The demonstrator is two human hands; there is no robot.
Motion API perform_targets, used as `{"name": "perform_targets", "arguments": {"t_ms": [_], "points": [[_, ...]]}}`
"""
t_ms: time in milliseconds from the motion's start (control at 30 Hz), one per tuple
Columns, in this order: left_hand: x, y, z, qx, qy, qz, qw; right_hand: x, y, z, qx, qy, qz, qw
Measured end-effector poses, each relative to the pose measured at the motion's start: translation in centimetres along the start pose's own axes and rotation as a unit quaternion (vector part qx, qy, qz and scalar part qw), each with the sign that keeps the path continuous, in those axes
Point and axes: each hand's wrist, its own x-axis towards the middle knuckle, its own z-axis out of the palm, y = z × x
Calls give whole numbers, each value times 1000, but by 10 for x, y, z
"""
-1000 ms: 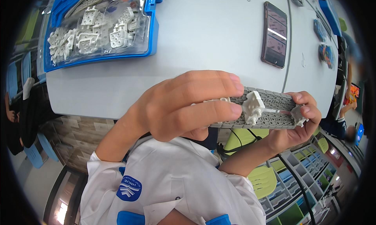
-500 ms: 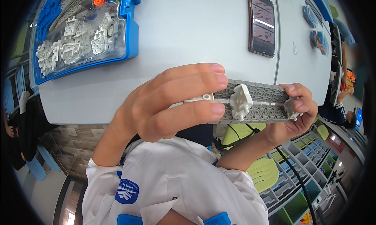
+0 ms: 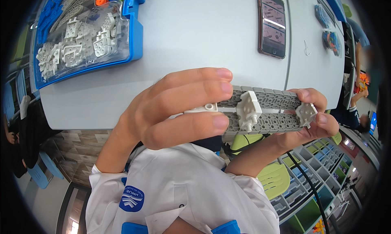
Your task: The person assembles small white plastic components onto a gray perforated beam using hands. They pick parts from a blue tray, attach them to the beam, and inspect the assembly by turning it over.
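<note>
Between my hands, over the near edge of the table, is an assembly of two parallel grey toy building beams [image 3: 271, 99] with a narrow gap between them. A white connector block [image 3: 248, 111] with pegs stands across the beams near the middle. My left hand [image 3: 175, 106] is closed round the left end, its fingers lying over a flat white piece [image 3: 205, 108] with a round hole. My right hand [image 3: 315, 112] grips the right end, thumb and fingers around a smaller white connector [image 3: 306, 114]. The left ends of the beams are hidden behind my left fingers.
A blue-rimmed case [image 3: 136, 38] with a clear tray of white connectors stands at the far left. A phone [image 3: 272, 24] lies at the far right of the white table [image 3: 195, 34]. Green chairs [image 3: 273, 180] and storage bins [image 3: 305, 173] are at lower right. Another person's arm [image 3: 358, 99] shows at the right.
The beam assembly has shifted slightly down and tilted a little. My right fingers have spread slightly around its end, so the right white connector shows more fully.
</note>
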Motion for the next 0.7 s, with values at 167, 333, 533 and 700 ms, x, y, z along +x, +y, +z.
{"name": "perform_targets", "arguments": {"t_ms": [167, 333, 533, 700], "points": [[0, -3, 6, -10, 45, 35, 998, -1, -2, -5, 22, -6, 30, 999], [1, -1, 1, -36, 26, -1, 999, -3, -9, -6, -55, -8, 64, 996], [2, -2, -6, -48, -1, -26, 999, 6, -14, -5, -44, -18, 108, 993], [-1, -4, -5, -73, -3, -53, 996, 5, -18, -10, -63, -35, 157, 985]]}}
